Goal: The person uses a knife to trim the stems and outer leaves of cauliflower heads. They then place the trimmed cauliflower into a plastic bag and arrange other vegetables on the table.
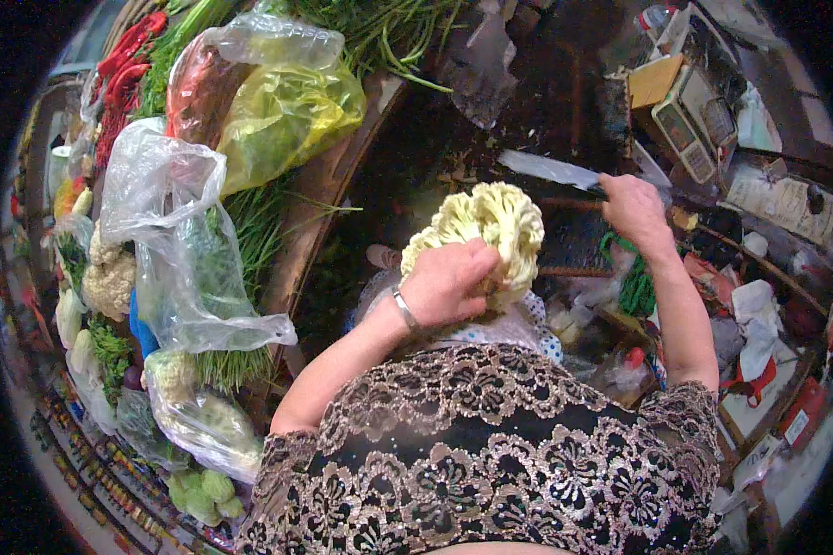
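A trimmed cauliflower head [510, 232] is gripped in my left hand [448, 284], in front of my lap. Its pale florets and thick stalks face up and away from me. My right hand [632, 205] holds a knife [548, 170] by its handle, off to the right. The broad blade points left, beyond the cauliflower and apart from it. Most of the handle is hidden inside my fingers. Part of a polka-dot cloth [545, 329] shows below the cauliflower.
Along the left, a wooden-edged stall [319, 229] bears a clear plastic bag [173, 229], a yellow bag [298, 118], leafy greens [250, 236] and another cauliflower [107, 274]. At right stand a weighing scale [694, 125] and a crumpled white bag [756, 312] among clutter.
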The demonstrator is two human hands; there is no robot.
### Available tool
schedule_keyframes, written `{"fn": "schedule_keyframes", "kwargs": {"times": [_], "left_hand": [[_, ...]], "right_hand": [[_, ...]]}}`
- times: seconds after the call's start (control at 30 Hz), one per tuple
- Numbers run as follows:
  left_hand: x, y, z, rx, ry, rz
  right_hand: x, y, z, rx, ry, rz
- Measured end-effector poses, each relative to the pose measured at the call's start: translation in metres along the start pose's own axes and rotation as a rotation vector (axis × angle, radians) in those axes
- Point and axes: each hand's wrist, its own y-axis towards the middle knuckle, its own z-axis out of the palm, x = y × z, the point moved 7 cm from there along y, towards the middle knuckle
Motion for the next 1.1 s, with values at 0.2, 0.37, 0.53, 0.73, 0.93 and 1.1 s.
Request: {"fn": "schedule_keyframes", "kwargs": {"times": [0.2,0.37,0.53,0.73,0.93,1.1], "left_hand": [[0.004,0.007,0.003,0.056,-0.028,0.013],[-0.030,0.019,-0.004,0.136,0.055,0.180],[-0.066,0.027,-0.029,0.217,0.436,0.338],[-0.094,0.010,-0.075,-0.133,0.763,0.375],[0.005,-0.023,-0.101,-0.826,-0.534,-0.207],[0.065,-0.013,-0.008,-0.423,-1.657,-0.301]], "right_hand": [[0.004,0.017,0.031,0.062,0.895,-0.060],[0.040,0.031,0.102,0.420,1.350,0.083],[0.107,-0.021,0.078,0.935,2.433,0.223],[0.127,-0.024,0.047,0.434,2.204,-0.420],[0.116,-0.020,0.016,0.041,1.921,-0.409],[0.126,-0.004,0.042,0.190,2.146,-0.202]]}}
